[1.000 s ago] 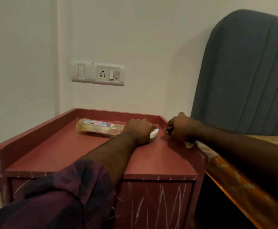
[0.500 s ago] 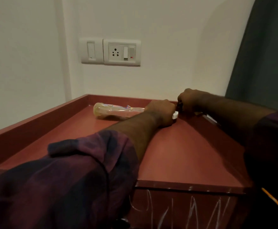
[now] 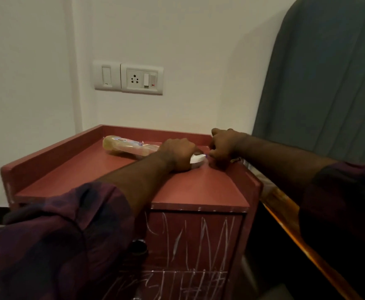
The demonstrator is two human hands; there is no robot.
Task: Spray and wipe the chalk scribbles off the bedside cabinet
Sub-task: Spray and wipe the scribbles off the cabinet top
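Both arms are reaching out toward the far right. The left forearm is stretching diagonally up from the near left, bare, with the purple left sleeve bunching around the elbow. The left hand is lying knuckles-up, fingers curling round a white piece that's poking out on its right side. The right forearm is coming in from the right edge, also bare, with the dark right sleeve sitting above it. The right hand is hovering just beside the left one, almost touching, fingers curling downward in a tight bunch. Honestly can't tell if they're pinching anything.
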